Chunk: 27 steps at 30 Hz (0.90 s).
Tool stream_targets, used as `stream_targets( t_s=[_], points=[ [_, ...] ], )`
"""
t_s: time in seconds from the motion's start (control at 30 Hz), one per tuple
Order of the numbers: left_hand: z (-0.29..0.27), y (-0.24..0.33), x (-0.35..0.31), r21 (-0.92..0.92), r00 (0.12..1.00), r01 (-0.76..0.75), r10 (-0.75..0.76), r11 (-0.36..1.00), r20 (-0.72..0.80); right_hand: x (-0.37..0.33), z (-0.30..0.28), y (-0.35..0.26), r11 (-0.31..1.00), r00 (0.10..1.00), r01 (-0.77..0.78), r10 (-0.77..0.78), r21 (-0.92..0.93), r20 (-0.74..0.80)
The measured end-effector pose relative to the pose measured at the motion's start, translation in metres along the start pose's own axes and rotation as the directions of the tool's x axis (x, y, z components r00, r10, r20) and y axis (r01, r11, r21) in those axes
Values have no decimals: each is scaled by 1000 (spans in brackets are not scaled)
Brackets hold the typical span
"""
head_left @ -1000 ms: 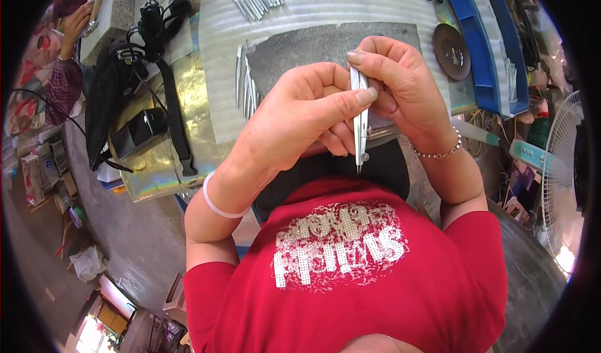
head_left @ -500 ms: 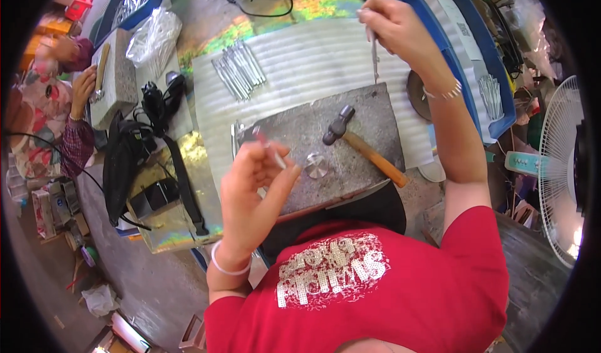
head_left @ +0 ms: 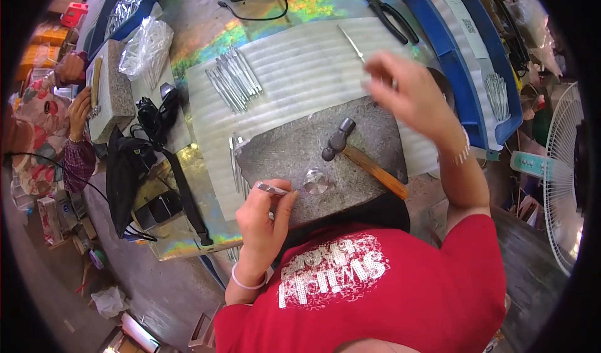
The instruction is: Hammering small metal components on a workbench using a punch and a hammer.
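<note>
"Nearest, any writing?"
"White lettering (head_left: 338,276) on the red shirt (head_left: 438,278), inverted."
"Then?"
"Near left: metal piece (head_left: 271,189) pinched in left hand (head_left: 263,213), probably for fine control, left of a round disc (head_left: 315,181) on the stone slab (head_left: 291,131)."
"Farther?"
"Hammer (head_left: 370,166), handle toward near right, perhaps for easy reach. Beyond, the right hand (head_left: 413,96), fingers curled, blurred: no telling whether gripping; just beside, a thin rod (head_left: 351,42)."
"Far right?"
"Printed code (head_left: 469,25) on paper (head_left: 459,7)."
</note>
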<state>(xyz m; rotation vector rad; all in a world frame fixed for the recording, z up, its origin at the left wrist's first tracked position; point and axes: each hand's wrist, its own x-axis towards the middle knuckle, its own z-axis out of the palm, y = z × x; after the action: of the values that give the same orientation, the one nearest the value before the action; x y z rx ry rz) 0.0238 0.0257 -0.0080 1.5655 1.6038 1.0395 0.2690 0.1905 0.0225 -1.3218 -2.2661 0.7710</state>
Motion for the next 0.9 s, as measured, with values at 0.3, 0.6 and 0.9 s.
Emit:
stream_targets(
  t_s=[0.3, 0.6, 0.9],
  points=[
    [7, 2, 1, -366, 985, 172, -170, 914, 38, -87, 39, -45, 877, 993, 116, -88, -466, 82],
    [8, 9, -1, -618, 973, 227, -209, 753, 103, -86, 43, -49, 957, 982, -134, 95, 256, 161],
    [16, 12, 0, -626, 975, 213, -200, 750, 92, -79, 71, -62, 928, 990, 11, -61, 374, 123]
  ],
)
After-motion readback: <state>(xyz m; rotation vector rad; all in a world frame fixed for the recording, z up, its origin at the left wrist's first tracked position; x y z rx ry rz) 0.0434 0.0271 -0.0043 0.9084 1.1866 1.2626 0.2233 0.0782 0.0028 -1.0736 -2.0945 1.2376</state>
